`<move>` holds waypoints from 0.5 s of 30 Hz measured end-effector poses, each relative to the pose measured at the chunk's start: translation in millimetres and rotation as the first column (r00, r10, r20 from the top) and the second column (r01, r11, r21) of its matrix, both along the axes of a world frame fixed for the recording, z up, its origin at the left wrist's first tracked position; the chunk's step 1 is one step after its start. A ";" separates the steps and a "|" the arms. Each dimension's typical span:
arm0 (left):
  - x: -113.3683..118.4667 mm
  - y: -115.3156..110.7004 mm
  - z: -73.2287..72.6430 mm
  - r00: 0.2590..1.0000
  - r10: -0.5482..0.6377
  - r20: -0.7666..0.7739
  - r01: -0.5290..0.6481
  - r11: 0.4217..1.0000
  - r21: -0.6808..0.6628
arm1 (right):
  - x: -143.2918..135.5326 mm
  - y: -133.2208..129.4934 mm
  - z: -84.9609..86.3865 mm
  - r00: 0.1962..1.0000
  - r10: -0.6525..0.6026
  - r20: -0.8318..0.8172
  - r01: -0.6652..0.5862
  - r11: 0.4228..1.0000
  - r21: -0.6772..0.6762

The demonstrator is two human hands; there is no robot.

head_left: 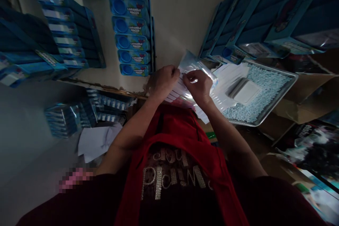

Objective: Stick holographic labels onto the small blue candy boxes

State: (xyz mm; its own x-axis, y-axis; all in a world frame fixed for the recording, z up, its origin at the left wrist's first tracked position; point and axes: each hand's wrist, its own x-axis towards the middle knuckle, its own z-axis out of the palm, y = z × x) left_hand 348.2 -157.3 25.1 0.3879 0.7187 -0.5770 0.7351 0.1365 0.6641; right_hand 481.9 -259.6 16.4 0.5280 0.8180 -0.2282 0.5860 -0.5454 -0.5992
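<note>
Near the table's front edge, my left hand (167, 79) has its fingers pressed together at the edge of white paper strips (173, 93). Just to its right, my right hand (198, 83) is curled, thumb and index finger pinched at the same strips. What the fingertips hold is too small to make out. A clear shiny plastic bag (191, 63) lies behind and under the hands. White paper sheets (227, 77) are spread to the right of my right hand.
A metal tray (287, 93) of small light-blue pieces, with a white container (247, 91) on them, stands right. Stacked blue boxes (134, 26) stand behind left, more blue packages (254, 17) at back right. Cardboard boxes (304, 95) lie far right; packages (62, 120) sit lower left.
</note>
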 end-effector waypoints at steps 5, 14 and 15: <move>2.3 -2.2 13.5 0.999 0.042 -0.034 -0.044 0.998 -0.041 | -8.1 4.4 -6.8 0.992 -0.124 -0.018 0.124 0.992 0.027; 4.8 -6.4 3.7 0.998 0.058 -0.033 -0.059 0.998 -0.036 | -14.5 6.9 -13.9 0.988 -0.155 -0.013 0.156 0.986 0.056; 5.1 -6.7 2.4 0.998 0.062 -0.028 -0.063 0.997 -0.040 | -14.8 7.2 -14.3 0.989 -0.150 -0.003 0.150 0.987 0.060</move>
State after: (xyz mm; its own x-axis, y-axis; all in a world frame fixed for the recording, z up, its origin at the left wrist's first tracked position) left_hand 353.3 -163.9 27.5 0.3272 0.7164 -0.6162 0.7417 0.2094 0.6372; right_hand 467.1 -252.4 2.0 0.6463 0.7415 -0.1803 0.5008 -0.5904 -0.6329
